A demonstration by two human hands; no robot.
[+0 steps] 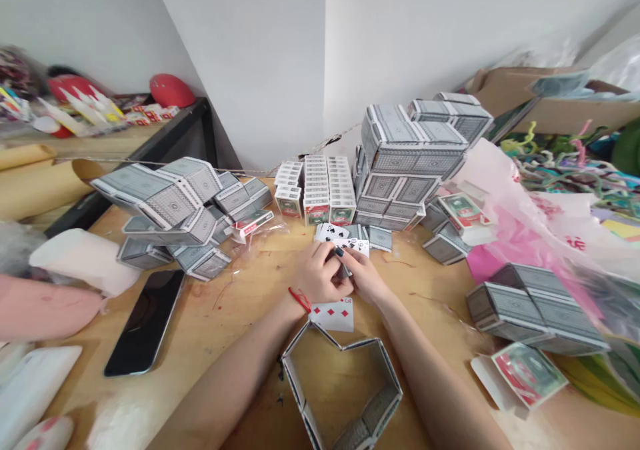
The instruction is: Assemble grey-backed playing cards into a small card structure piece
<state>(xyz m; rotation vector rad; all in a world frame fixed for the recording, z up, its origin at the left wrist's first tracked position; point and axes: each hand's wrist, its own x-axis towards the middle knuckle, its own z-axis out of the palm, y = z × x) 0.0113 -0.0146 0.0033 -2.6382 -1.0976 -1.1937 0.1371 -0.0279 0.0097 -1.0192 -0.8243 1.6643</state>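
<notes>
Where your two hands meet at the centre of the frame, your left hand (pixel 317 275) and right hand (pixel 364 278) each close their grip on a fan of playing cards (pixel 344 238). The fingers pinch its lower edge just above the table (pixel 240 303). A diamond card (pixel 334 315) lies face up directly below the hands, just above a heart-shaped card frame (pixel 293 382). Boxed decks (pixel 316 197) stand in rows above the fan. A black phone (pixel 145 320) lies at lower left.
</notes>
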